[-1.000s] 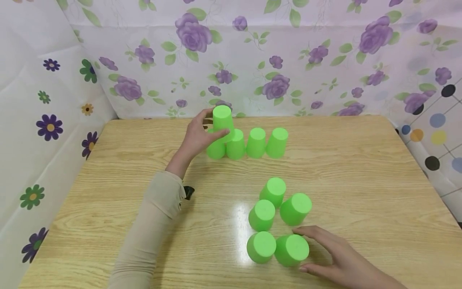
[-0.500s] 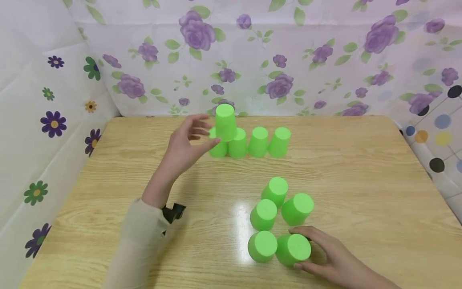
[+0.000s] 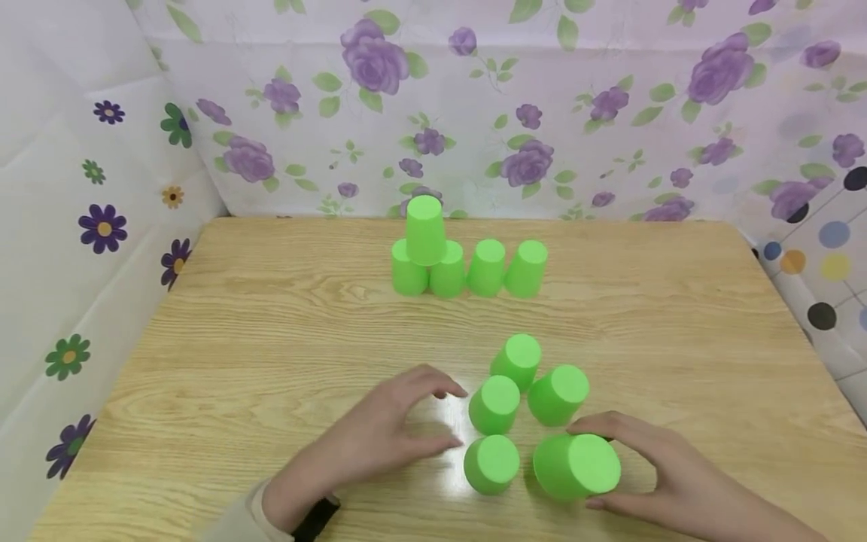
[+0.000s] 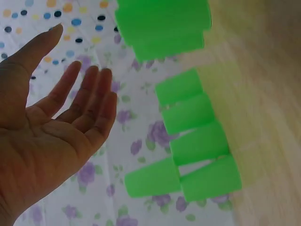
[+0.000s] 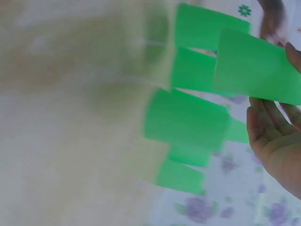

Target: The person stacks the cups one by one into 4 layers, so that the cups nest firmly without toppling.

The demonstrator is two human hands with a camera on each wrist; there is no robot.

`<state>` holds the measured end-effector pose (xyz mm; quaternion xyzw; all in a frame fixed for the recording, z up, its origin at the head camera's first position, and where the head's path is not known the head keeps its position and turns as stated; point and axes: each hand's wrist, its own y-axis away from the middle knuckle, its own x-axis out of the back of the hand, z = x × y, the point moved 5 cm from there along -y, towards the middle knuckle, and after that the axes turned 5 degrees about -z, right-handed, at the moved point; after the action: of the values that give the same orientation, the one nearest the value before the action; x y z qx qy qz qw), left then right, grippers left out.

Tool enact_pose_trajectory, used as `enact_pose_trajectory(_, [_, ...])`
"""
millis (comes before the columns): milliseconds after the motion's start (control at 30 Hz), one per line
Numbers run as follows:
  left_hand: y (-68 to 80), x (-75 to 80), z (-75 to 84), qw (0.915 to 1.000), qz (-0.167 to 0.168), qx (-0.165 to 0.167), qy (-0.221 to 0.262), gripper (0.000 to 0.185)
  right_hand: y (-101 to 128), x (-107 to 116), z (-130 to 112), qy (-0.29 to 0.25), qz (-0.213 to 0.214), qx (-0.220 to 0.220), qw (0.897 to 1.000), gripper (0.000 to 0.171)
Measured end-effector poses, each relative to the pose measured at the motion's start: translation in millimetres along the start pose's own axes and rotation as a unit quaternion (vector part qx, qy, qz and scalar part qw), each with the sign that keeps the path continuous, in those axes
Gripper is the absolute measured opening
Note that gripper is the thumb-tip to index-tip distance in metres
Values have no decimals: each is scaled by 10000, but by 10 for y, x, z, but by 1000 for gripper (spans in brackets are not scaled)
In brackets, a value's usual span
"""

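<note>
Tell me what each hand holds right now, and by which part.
The right hand grips a green cup by its side wall, lifted and tilted. The left hand holds nothing, fingers spread.

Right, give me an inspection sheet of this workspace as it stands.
Surface: wooden table, glare patch near the front.
Job's things: far cups, four upside down in a row, a fifth stacked on top; near cups, five upside down.
Clutter: nothing seen.
Hands: left hand open beside the near cups; right hand grips the front-right cup, which is tilted.
Cables: nothing seen.
Surroundings: floral cloth backdrop.
</note>
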<state>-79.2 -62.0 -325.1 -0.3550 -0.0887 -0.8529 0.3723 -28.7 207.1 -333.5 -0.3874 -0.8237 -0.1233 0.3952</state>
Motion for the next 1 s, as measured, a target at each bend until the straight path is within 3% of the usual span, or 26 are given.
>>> enact_pose_trajectory(67, [39,-108,65,9995,-75,-187,-262,44,-11,137,-93,224,33,27,9997,65])
enact_pose_trajectory(200, [111,-249,215,9911,37,-874,-1005,50,-65,468,-285,564,327,597,9961,68])
enact_pose_trajectory(300, [148,-330,285,9852,106,-1181,-1237,57,-153,704,-380,836,578,979,9900,70])
enact_pose_trajectory(400, [156,-413,307,9872,26,-1154,-1102,64,-247,874,-375,991,814,1143,9851,75])
enact_pose_trajectory(500, [144,-482,324,9866,149,-1140,-1161,70,-342,966,-307,995,1074,1272,9810,81])
enact_pose_trajectory(633, [132,-542,330,9849,346,-1106,-1288,72,-616,1049,-402,1034,1294,1371,9766,79])
enact_pose_trajectory(767, [144,-594,316,9858,323,-1065,-1253,70,-1014,1081,-462,888,1328,944,9826,75])
enact_pose_trajectory(1000, [140,-670,268,9845,433,-899,-1442,63,-1625,1049,81,-25,1117,-511,9924,61])
